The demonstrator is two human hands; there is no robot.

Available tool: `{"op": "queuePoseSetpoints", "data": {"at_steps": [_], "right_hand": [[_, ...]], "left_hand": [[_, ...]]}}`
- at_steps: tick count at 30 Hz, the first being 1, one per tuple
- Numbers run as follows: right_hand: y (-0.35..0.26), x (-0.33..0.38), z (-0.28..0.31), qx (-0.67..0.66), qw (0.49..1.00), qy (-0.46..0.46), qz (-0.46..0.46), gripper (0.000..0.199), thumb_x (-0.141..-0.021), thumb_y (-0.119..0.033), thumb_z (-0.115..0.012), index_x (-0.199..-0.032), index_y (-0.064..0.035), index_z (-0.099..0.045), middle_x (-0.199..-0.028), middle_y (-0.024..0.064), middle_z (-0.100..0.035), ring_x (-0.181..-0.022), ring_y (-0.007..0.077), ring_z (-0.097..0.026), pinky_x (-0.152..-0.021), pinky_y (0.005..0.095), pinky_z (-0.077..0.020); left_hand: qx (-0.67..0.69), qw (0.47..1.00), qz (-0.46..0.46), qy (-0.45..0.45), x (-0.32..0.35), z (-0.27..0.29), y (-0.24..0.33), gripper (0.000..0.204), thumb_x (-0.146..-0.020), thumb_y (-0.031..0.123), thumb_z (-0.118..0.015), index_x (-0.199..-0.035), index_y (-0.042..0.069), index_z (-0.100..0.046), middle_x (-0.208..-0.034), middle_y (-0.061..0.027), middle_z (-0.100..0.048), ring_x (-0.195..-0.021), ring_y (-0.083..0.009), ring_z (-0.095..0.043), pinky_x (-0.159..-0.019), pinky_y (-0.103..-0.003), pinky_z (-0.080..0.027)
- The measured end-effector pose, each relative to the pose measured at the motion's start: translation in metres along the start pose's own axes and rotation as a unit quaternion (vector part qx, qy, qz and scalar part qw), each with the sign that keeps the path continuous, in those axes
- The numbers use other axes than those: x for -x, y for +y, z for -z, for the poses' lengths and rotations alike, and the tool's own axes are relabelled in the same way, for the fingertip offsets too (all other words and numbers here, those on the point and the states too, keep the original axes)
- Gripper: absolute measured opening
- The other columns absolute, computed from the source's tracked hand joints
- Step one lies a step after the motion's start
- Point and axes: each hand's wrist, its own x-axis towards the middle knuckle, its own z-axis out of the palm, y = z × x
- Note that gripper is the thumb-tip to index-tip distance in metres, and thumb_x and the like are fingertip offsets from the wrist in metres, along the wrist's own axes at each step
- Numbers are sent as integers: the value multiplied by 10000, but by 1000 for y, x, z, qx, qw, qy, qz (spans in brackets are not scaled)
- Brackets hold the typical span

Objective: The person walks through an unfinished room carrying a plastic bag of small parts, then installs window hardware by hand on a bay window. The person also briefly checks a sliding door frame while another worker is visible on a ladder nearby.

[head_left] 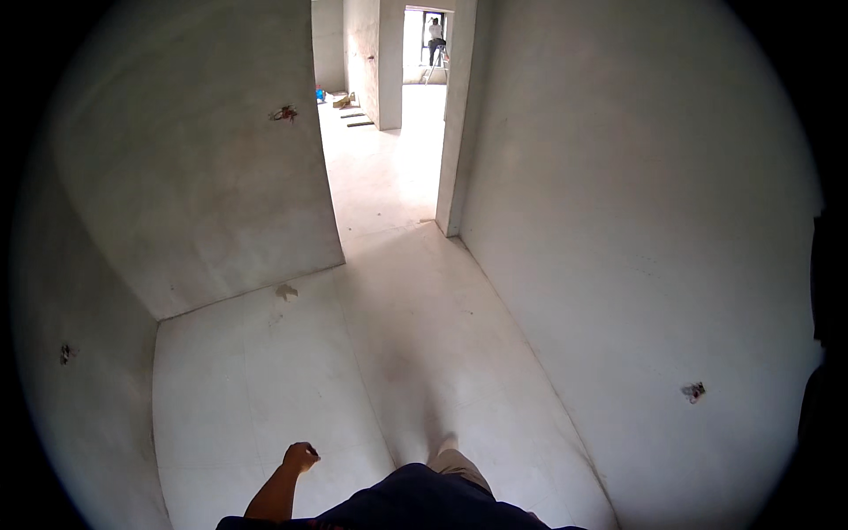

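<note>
Left hand (300, 457) low in frame, forearm rising from the lower edge; fingers curled into a loose fist, nothing visibly held, hanging free above the pale tiled floor (265, 380). Right hand out of view. A trouser leg (458, 465) in tan shows just ahead of the dark shirt (415, 499). Bare plastered walls both sides; wires poke from a hole in the left wall (283, 113) and another low on the right wall (693, 391). Open doorway (389, 168) ahead leads down a corridor; far off, a person (435, 35) stands by a bright window.
</note>
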Motion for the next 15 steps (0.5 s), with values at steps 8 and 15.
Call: {"op": "queuePoseSetpoints", "data": {"at_steps": [8, 15], "right_hand": [[-111, -141, 169, 73, 995, 54, 35, 563, -905, -543, -617, -1161, -51, -710, -1132, 166, -713, -1097, 322, -657, -947, 438, -502], [-539, -405, 432, 152, 949, 200, 190, 547, -943, -456, -552, -1303, -50, -626, -1370, 194, -587, -1267, 358, -556, -1077, 420, -442]], "left_hand": [[-25, 994, 104, -32, -186, 63, 76, 277, -860, 352, -732, -991, 114, -785, -1069, -161, -731, -991, -302, -702, -857, -412, -556], [51, 989, 140, -12, -318, 115, 124, 282, -903, 384, -660, -1014, 160, -791, -1064, -137, -739, -1035, -319, -685, -913, -415, -540]]}}
